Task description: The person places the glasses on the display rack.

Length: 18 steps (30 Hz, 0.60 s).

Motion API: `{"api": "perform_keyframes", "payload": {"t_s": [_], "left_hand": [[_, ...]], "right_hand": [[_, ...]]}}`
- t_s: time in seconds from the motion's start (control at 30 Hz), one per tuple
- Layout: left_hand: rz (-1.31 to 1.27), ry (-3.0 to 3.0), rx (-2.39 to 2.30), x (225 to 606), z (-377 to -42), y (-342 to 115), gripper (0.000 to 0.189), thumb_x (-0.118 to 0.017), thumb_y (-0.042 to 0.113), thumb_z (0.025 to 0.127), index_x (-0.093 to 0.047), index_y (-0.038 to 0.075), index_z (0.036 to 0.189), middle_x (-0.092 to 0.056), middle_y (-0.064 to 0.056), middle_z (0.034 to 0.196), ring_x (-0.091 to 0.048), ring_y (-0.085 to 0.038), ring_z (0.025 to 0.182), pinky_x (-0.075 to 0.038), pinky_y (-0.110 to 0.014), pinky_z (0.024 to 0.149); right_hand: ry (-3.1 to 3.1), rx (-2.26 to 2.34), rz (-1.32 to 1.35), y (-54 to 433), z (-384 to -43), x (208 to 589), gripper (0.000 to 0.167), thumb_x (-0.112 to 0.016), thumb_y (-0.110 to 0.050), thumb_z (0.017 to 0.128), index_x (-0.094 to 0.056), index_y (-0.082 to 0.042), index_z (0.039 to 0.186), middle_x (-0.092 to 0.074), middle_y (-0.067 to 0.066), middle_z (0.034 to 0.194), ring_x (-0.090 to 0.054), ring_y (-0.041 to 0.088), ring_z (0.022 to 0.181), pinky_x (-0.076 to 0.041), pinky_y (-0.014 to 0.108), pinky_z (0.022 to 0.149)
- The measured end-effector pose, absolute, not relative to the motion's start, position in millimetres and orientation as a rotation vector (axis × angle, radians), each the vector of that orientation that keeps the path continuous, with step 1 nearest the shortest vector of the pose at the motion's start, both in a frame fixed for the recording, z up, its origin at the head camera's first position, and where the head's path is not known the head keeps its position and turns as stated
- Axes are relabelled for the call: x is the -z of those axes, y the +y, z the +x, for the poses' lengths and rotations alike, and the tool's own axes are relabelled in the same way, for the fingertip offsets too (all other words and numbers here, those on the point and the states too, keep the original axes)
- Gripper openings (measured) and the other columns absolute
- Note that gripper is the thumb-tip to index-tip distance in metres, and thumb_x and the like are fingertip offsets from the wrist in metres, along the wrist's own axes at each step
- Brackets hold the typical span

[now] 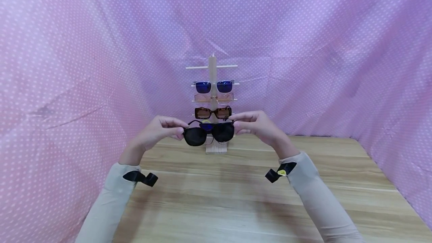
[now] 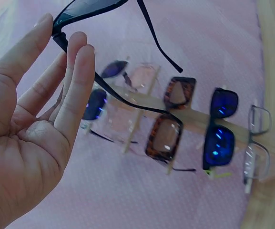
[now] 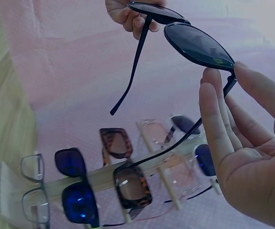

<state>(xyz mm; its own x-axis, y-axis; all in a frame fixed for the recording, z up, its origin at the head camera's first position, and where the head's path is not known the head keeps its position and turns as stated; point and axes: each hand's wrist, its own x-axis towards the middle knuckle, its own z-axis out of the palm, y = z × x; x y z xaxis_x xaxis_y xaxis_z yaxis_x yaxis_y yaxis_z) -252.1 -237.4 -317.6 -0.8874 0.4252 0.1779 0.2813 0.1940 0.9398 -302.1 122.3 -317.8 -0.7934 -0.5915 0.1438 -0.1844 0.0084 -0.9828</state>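
Note:
Black sunglasses are held up by both hands in front of a wooden display stand, temples unfolded and pointing toward it. My left hand pinches the left hinge corner between thumb and fingers. At the opposite corner my right hand pinches the frame the same way. In the left wrist view, one temple runs past the fingers of the left hand. The right wrist view shows a dark lens beside the right hand, with the other hand at the far end.
On the stand hang clear-framed glasses with blue lenses, pink-tinted glasses, tortoiseshell sunglasses, dark-framed blue-lens sunglasses and thin-framed clear glasses. A bare top bar crosses above them. Pink dotted cloth surrounds the wooden table.

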Motion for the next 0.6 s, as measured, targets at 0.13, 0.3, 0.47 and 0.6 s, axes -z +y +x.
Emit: {"api": "perform_keyframes", "payload": {"t_s": [0.13, 0.3, 0.47, 0.6], "left_hand": [[0.716, 2.337, -1.842, 305.7, -247.8, -234.2, 0.023, -0.065, 0.004, 0.098, -0.078, 0.022, 0.106, -0.076, 0.003, 0.081, -0.073, -0.012, 0.078, -0.064, -0.031, 0.082], [0.726, 2.338, -1.905, 293.1, -243.8, -230.0, 0.02, -0.066, 0.004, 0.097, -0.078, 0.016, 0.108, -0.077, 0.002, 0.085, -0.072, -0.011, 0.078, -0.064, -0.03, 0.081], [0.709, 2.346, -1.943, 283.0, -241.8, -226.0, 0.021, -0.066, 0.005, 0.097, -0.079, 0.02, 0.105, -0.076, 0.003, 0.086, -0.072, -0.011, 0.078, -0.064, -0.03, 0.081], [0.699, 2.335, -2.004, 275.3, -240.6, -221.9, 0.022, -0.065, 0.005, 0.098, -0.079, 0.022, 0.103, -0.076, 0.004, 0.088, -0.071, -0.01, 0.079, -0.063, -0.028, 0.082]], "right_hand": [[1.971, 1.89, -0.806, 122.8, -298.7, 304.9, 0.04, -0.065, -0.003, 0.097, -0.059, 0.011, 0.134, -0.078, -0.003, 0.093, -0.074, 0.013, 0.086, -0.062, 0.036, 0.09], [1.963, 1.948, -0.853, 125.0, -293.2, 291.2, 0.034, -0.065, -0.004, 0.097, -0.064, 0.008, 0.129, -0.079, -0.003, 0.094, -0.073, 0.014, 0.083, -0.062, 0.033, 0.087], [1.925, 1.999, -0.927, 128.0, -291.6, 281.3, 0.024, -0.064, -0.001, 0.098, -0.073, -0.004, 0.12, -0.079, -0.001, 0.099, -0.074, 0.014, 0.083, -0.063, 0.03, 0.085], [1.854, 2.056, -0.951, 129.5, -292.6, 273.8, 0.025, -0.061, 0.003, 0.098, -0.076, -0.008, 0.115, -0.079, 0.001, 0.102, -0.074, 0.015, 0.083, -0.063, 0.029, 0.083]]}}
